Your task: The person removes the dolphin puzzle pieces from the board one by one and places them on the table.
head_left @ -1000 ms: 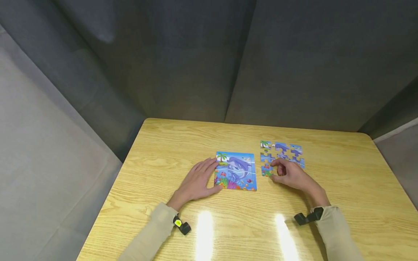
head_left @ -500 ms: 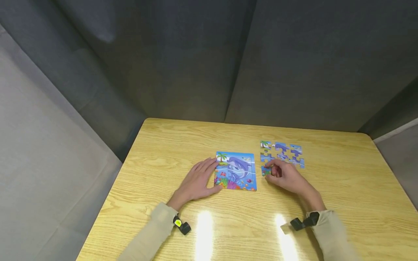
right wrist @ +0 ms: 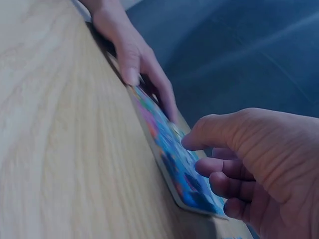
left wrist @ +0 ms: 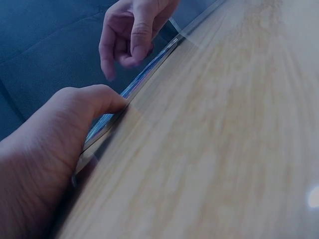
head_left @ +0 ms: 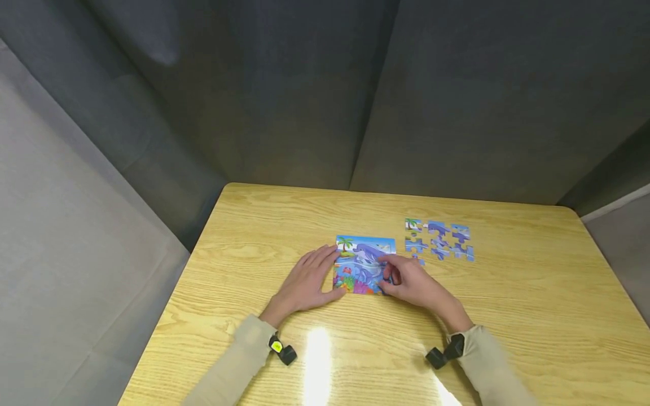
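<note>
A square puzzle board (head_left: 355,239) printed with dolphins lies flat on the table. My left hand (head_left: 307,282) rests along its left side, fingers nearly straight and the thumb touching the lower left corner. Over the board's right half is my right hand (head_left: 413,282), thumb and index finger bent towards each other in a pinch. The small crab piece it grips is hard to make out against the printed picture. In the right wrist view the right thumb (right wrist: 212,132) hovers above the board. Several loose puzzle pieces (head_left: 439,242) lie in rows to the right.
The wooden table (head_left: 254,225) stretches around the board, with bright reflections near the front. Dark curtains (head_left: 284,101) stand behind the far edge, and a light grey panel (head_left: 66,237) is on the left. Each wrist wears a small black camera.
My right hand has moved left from the loose pieces to over the board. The crab piece is gone from the lower left of the loose rows. The left hand stays put.
</note>
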### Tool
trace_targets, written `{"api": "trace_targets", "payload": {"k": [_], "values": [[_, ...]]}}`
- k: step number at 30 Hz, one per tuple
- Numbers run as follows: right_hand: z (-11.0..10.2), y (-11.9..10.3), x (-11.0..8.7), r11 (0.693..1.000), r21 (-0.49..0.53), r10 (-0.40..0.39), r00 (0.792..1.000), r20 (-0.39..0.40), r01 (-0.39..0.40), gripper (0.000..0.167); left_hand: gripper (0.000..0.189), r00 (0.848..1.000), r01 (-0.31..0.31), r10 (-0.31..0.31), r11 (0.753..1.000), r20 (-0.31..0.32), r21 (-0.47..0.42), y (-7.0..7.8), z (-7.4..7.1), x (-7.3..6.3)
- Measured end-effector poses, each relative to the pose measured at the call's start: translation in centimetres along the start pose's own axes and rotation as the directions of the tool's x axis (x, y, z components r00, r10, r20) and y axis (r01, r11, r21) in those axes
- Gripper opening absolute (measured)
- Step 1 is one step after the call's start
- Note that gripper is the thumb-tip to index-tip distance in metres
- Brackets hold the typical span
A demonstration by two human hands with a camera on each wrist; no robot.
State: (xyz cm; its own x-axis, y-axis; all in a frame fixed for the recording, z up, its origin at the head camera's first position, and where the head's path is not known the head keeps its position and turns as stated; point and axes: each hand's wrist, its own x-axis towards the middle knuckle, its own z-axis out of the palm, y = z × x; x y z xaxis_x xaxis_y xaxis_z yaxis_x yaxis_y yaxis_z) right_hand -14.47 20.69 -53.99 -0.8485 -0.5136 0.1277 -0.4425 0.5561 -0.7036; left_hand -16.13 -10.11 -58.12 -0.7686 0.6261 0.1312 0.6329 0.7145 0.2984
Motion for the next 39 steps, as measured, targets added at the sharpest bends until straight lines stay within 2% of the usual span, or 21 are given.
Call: {"api": "trace_targets", "payload": {"k": [3,8,14,22,28,39], "values": [[0.8,-0.4,0.5,1.000,-0.030,0.001,1.000,0.021,0.000,0.051,0.093,1.000,0.005,-0.005,1.000,0.007,0.001,0.0,0.0,0.0],[1.6,-0.5,0.9,0.996,-0.084,0.044,0.998,0.039,-0.041,0.048,0.093,1.000,0.007,-0.007,1.000,0.011,-0.001,-0.1,0.0,0.0],[1.6,-0.8,1.4,0.993,-0.064,0.101,0.992,0.075,-0.096,0.043,0.093,1.000,0.008,-0.008,1.000,0.004,-0.003,-0.1,-0.1,0.0],[1.6,-0.8,1.8,0.986,-0.107,0.139,0.983,0.123,-0.127,0.047,0.092,1.000,-0.003,0.002,1.000,-0.009,-0.011,0.0,0.0,0.0],[1.5,-0.7,1.9,0.986,-0.088,0.153,0.979,0.132,-0.142,0.048,0.092,1.000,-0.005,0.005,1.000,-0.019,-0.020,0.0,0.0,0.0],[1.3,-0.8,2.1,0.989,-0.037,0.145,0.976,0.163,-0.141,0.045,0.092,1.000,0.004,-0.004,1.000,0.002,-0.016,-0.1,0.1,0.0]]}}
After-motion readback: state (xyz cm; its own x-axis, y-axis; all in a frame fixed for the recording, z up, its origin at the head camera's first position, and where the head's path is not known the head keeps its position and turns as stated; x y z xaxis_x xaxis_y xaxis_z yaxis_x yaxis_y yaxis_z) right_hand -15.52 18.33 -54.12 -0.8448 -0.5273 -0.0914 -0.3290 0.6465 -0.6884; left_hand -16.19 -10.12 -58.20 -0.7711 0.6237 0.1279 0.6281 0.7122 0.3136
